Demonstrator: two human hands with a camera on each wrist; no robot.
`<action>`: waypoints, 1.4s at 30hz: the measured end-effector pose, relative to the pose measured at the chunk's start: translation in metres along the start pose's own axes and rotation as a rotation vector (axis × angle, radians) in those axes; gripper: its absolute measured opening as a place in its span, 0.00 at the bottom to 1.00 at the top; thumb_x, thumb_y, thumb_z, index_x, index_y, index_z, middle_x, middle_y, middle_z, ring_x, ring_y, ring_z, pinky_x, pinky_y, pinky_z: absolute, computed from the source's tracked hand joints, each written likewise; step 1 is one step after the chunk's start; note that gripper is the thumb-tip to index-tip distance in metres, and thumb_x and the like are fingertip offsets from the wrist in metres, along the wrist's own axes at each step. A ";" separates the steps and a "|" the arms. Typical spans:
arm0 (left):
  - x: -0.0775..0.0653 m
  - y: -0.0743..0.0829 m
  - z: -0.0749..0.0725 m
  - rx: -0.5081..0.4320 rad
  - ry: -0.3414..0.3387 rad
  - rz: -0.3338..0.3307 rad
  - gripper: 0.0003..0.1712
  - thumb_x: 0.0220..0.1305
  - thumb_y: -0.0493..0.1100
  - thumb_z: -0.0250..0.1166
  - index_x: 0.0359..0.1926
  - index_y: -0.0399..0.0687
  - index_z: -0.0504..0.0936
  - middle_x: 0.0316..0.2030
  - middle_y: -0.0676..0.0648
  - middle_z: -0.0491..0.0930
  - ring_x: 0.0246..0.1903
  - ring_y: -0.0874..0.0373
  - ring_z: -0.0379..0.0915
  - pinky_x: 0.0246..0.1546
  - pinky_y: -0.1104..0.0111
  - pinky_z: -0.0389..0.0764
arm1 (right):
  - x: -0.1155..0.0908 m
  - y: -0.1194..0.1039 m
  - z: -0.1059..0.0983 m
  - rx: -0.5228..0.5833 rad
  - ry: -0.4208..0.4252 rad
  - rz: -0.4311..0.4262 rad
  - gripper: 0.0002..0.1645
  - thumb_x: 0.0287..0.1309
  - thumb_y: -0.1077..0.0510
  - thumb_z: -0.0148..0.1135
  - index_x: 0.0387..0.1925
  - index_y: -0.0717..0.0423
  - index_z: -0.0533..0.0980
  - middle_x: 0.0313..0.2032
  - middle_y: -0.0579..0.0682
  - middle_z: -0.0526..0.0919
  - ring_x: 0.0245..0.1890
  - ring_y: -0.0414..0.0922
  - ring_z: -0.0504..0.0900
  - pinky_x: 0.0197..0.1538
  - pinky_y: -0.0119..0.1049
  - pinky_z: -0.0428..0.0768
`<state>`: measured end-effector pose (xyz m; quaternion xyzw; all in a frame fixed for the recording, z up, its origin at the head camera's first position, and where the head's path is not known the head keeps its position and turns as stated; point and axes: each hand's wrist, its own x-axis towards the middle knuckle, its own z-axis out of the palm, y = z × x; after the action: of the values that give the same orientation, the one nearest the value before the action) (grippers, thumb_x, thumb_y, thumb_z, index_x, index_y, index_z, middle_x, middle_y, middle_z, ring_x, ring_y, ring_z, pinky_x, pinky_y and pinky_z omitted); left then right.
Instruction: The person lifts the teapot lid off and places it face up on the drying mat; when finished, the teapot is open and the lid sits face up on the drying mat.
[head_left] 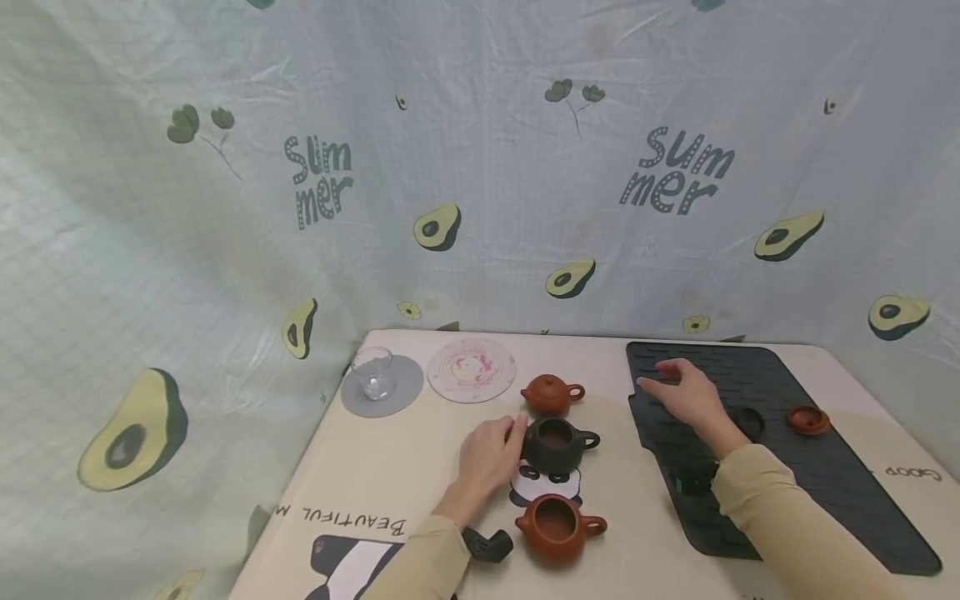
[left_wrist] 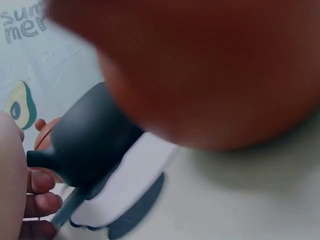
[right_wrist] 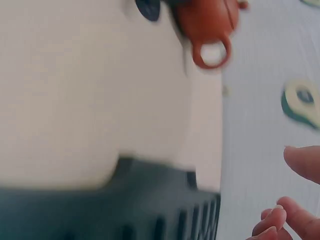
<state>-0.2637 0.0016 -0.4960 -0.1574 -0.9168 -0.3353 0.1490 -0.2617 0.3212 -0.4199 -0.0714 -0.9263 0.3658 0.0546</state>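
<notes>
A dark lidless teapot (head_left: 553,446) stands in the middle of the table, its spout toward my left hand (head_left: 489,454). That hand lies beside the spout with its fingers loosely bent; in the left wrist view the fingers (left_wrist: 44,204) are close below the spout, and contact is unclear. Behind it stands a reddish-brown teapot (head_left: 549,395) with its lid on. Nearer me is another reddish-brown teapot (head_left: 557,527) without a lid. My right hand (head_left: 684,396) hovers over the dark slatted mat (head_left: 795,492), thumb and fingers apart, holding nothing.
On the mat lie a dark lid (head_left: 747,423), partly behind the right forearm, and a reddish-brown lid (head_left: 807,420). At the far left a clear glass cup (head_left: 374,375) stands on a grey round coaster (head_left: 408,392), next to a pink-and-white round mat (head_left: 471,370). A printed curtain hangs behind.
</notes>
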 end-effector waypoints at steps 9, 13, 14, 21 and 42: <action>0.040 -0.009 0.000 -0.067 -0.016 -0.028 0.25 0.79 0.59 0.49 0.26 0.53 0.73 0.20 0.52 0.68 0.24 0.55 0.66 0.27 0.64 0.65 | 0.015 -0.046 0.043 -0.037 -0.025 -0.085 0.32 0.69 0.47 0.63 0.63 0.66 0.70 0.61 0.68 0.74 0.62 0.65 0.73 0.60 0.60 0.72; 0.054 -0.013 -0.002 -0.052 -0.054 -0.057 0.25 0.79 0.60 0.48 0.27 0.52 0.74 0.22 0.50 0.70 0.26 0.53 0.68 0.28 0.63 0.65 | 0.019 -0.064 0.059 -0.038 -0.040 -0.113 0.29 0.70 0.48 0.62 0.61 0.64 0.74 0.59 0.65 0.77 0.59 0.63 0.75 0.58 0.57 0.75; 0.056 -0.013 -0.002 -0.045 -0.068 -0.058 0.25 0.79 0.60 0.48 0.28 0.52 0.74 0.22 0.50 0.71 0.26 0.52 0.68 0.28 0.62 0.66 | 0.019 -0.068 0.062 -0.039 -0.045 -0.120 0.28 0.70 0.48 0.62 0.61 0.64 0.75 0.59 0.65 0.78 0.59 0.63 0.75 0.57 0.57 0.76; 0.063 -0.015 -0.006 0.004 -0.178 -0.076 0.22 0.80 0.57 0.44 0.33 0.51 0.75 0.28 0.46 0.76 0.30 0.48 0.73 0.32 0.58 0.68 | 0.018 -0.088 0.088 -0.138 -0.061 -0.231 0.30 0.69 0.44 0.63 0.61 0.60 0.78 0.56 0.62 0.81 0.56 0.59 0.79 0.55 0.54 0.78; 0.061 -0.013 0.008 -0.025 -0.242 -0.085 0.25 0.81 0.61 0.40 0.35 0.54 0.74 0.29 0.48 0.75 0.31 0.49 0.71 0.33 0.58 0.67 | 0.009 -0.084 0.105 -0.142 0.050 -0.177 0.20 0.65 0.44 0.69 0.50 0.52 0.86 0.48 0.54 0.85 0.48 0.53 0.82 0.51 0.50 0.81</action>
<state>-0.3252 0.0086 -0.4864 -0.1596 -0.9297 -0.3313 0.0208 -0.2946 0.1914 -0.4384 -0.0020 -0.9509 0.2913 0.1048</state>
